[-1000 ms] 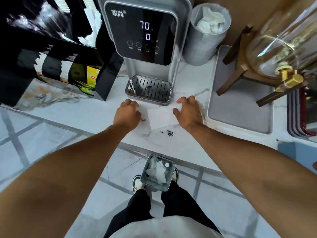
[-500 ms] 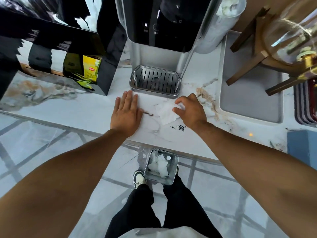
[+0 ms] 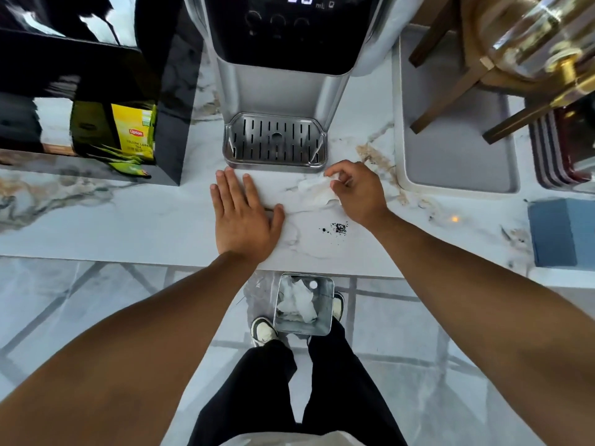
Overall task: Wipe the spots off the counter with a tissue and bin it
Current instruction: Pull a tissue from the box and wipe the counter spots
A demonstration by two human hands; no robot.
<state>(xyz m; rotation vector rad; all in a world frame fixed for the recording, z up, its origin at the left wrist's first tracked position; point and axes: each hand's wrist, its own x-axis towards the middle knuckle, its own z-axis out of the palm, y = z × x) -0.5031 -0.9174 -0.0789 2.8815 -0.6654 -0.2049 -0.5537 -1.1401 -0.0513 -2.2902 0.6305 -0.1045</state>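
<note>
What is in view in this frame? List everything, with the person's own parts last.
tissue: 1, white, crumpled on the counter in the right hand
dark spots: 1 cluster, black, near the counter's front edge
counter: 1, white marble
water dispenser: 1, silver and black, at the back
tea box: 1, yellow, left
tray: 1, grey, right
bin: 1, metal, on the floor, holding tissues
left hand: flat on the counter
right hand: fingers pinching the tissue
</note>
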